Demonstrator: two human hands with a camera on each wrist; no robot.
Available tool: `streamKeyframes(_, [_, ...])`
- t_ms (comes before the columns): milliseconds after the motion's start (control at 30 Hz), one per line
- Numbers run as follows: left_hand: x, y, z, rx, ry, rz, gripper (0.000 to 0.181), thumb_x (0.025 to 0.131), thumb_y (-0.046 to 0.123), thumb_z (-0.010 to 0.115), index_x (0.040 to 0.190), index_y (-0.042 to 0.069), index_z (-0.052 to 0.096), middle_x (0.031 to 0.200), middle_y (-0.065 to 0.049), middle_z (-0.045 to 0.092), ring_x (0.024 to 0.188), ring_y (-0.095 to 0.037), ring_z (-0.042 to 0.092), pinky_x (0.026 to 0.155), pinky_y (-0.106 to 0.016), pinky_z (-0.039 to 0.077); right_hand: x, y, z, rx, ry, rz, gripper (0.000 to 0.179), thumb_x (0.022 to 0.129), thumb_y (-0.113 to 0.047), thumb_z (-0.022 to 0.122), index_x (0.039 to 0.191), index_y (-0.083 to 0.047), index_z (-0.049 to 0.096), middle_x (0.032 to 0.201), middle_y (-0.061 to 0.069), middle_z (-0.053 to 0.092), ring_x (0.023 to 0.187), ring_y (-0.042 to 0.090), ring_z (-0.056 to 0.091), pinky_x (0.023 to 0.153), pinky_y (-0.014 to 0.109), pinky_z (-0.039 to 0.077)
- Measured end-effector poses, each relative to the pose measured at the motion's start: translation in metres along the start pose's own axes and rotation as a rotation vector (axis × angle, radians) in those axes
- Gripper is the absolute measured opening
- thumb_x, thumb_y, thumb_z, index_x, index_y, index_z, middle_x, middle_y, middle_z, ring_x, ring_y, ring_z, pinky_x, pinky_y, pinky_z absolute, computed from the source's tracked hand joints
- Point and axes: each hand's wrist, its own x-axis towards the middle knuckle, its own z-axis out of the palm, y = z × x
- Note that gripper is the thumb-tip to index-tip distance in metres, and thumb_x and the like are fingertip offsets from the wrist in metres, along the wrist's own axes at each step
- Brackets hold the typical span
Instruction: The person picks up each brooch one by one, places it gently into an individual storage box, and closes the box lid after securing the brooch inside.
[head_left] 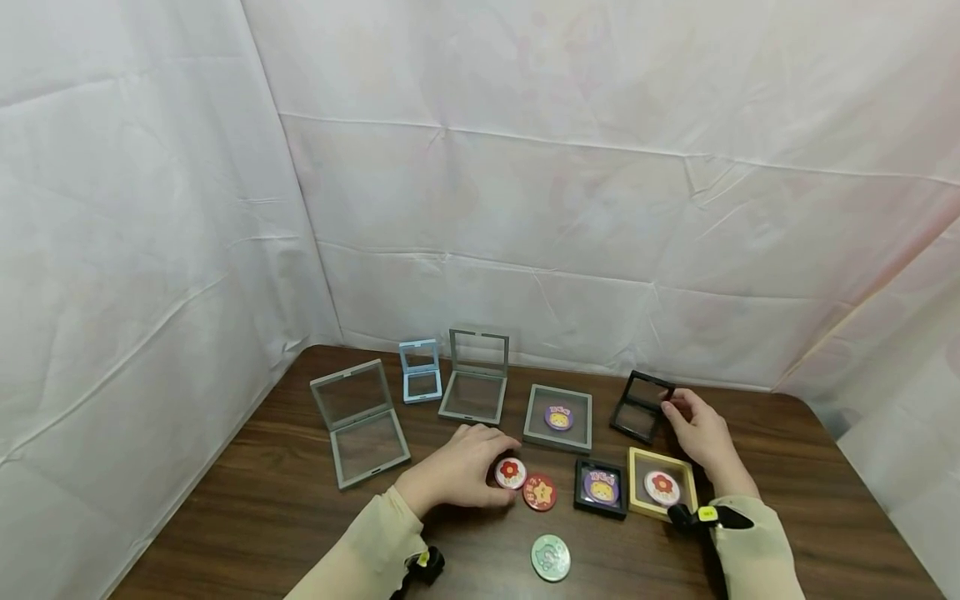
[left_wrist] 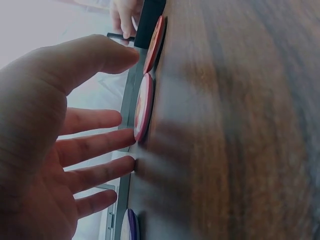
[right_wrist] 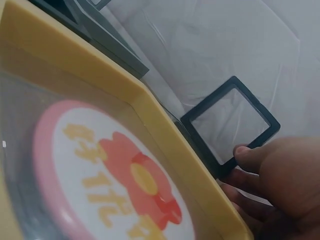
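Observation:
My left hand [head_left: 461, 468] hovers low over the table with its fingers spread around a white button badge [head_left: 511, 473] with a red flower. In the left wrist view a fingertip meets or nearly meets this badge's edge, and the thumb stands apart from it. Beside it lies a red star badge [head_left: 540, 492]. A purple-edged badge [left_wrist: 131, 225] shows low in the left wrist view; the hand hides it from the head view. At the right, my right hand [head_left: 701, 433] pinches the raised lid of an open black display frame [head_left: 642, 406] between thumb and fingers.
A yellow frame [head_left: 634, 500] and a small black frame [head_left: 600, 510] hold badges, as does a closed grey-green frame [head_left: 531, 433]. Two open grey-green frames [head_left: 339, 462] [head_left: 448, 400] and a blue one [head_left: 420, 397] stand behind. A green badge [head_left: 551, 557] lies in front.

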Motion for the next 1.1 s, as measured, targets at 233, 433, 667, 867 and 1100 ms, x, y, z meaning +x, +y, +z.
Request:
streamKeyframes(233, [0.0004, 0.0002, 0.0001, -0.002, -0.008, 0.001, 0.065, 0.089, 0.047, 0.086, 0.144, 0.016, 0.069, 0.136, 0.004, 0.070, 0.124, -0.017, 0.059, 0.108, -0.044, 0.045, 0.0003, -0.0018, -0.0008, -0.001, -0.067, -0.009, 0.033, 0.117, -0.028, 0.056, 0.135, -0.002, 0.064, 0.132, 0.029, 0.069, 0.116, 0.046, 0.066, 0.095, 0.065, 0.051])
streamKeyframes(433, [-0.0001, 0.0006, 0.0001, -0.001, -0.007, -0.002, 0.064, 0.089, 0.047, 0.086, 0.143, 0.016, 0.070, 0.135, 0.004, 0.070, 0.126, -0.017, 0.059, 0.110, -0.045, 0.045, -0.0002, -0.0008, -0.0005, 0.000, -0.072, -0.020, 0.031, 0.117, -0.030, 0.056, 0.133, -0.006, 0.067, 0.128, 0.023, 0.072, 0.113, 0.040, 0.067, 0.093, 0.059, 0.052])
streamKeyframes(667, [0.0010, 0.0001, 0.0006, -0.006, -0.021, -0.012, 0.066, 0.086, 0.047, 0.088, 0.141, 0.016, 0.070, 0.134, 0.005, 0.069, 0.123, -0.016, 0.058, 0.110, -0.045, 0.045, -0.0008, 0.0011, -0.0007, 0.001, -0.073, -0.027, 0.033, 0.117, -0.032, 0.056, 0.134, -0.006, 0.067, 0.127, 0.021, 0.074, 0.110, 0.034, 0.067, 0.090, 0.051, 0.051])
streamKeyframes(867, [0.0018, -0.0011, 0.0028, 0.011, -0.014, -0.027, 0.064, 0.086, 0.047, 0.090, 0.139, 0.017, 0.071, 0.133, 0.004, 0.067, 0.123, -0.017, 0.058, 0.114, -0.045, 0.044, 0.0001, 0.0012, 0.0002, 0.015, -0.079, -0.020, 0.036, 0.117, -0.034, 0.056, 0.135, -0.005, 0.066, 0.128, 0.021, 0.073, 0.111, 0.033, 0.066, 0.091, 0.050, 0.051])
streamKeyframes(1100, [0.0025, -0.0021, 0.0051, 0.039, 0.001, -0.043, 0.060, 0.088, 0.046, 0.090, 0.137, 0.016, 0.072, 0.130, 0.001, 0.067, 0.123, -0.018, 0.058, 0.113, -0.044, 0.046, 0.0001, 0.0021, 0.0015, 0.025, -0.075, -0.018, 0.034, 0.116, -0.032, 0.058, 0.135, -0.006, 0.068, 0.125, 0.018, 0.074, 0.110, 0.031, 0.066, 0.091, 0.048, 0.051])
